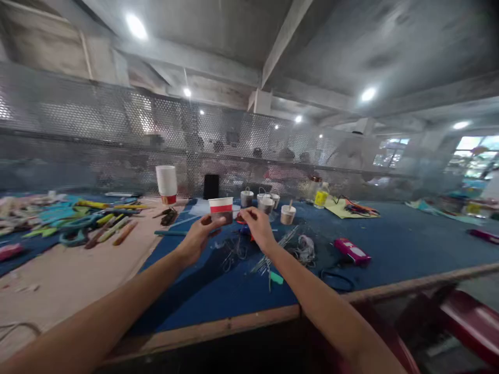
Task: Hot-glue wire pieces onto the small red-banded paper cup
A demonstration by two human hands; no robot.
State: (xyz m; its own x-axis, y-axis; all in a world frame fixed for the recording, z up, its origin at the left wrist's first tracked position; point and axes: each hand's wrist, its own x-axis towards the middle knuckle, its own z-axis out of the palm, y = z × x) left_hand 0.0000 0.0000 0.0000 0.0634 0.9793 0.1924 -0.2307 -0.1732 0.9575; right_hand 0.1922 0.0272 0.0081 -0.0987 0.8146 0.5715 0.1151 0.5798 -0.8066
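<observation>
My left hand holds a paper cup upright by its lower part, above the blue table. The cup is white at the rim with a red band and a darker lower half. Close to the cup's right side, my right hand has its fingers pinched together. Whatever is between those fingers is too small to make out. Beneath the hands lie a tangle of thin clear strands and a bundle of thin sticks or wires.
Behind my hands stand several small cups, one cup with a stick. Left are a cup stack, a black phone-like slab and scissors. Right are a yellow-labelled bottle and a magenta packet. A perforated screen borders the back.
</observation>
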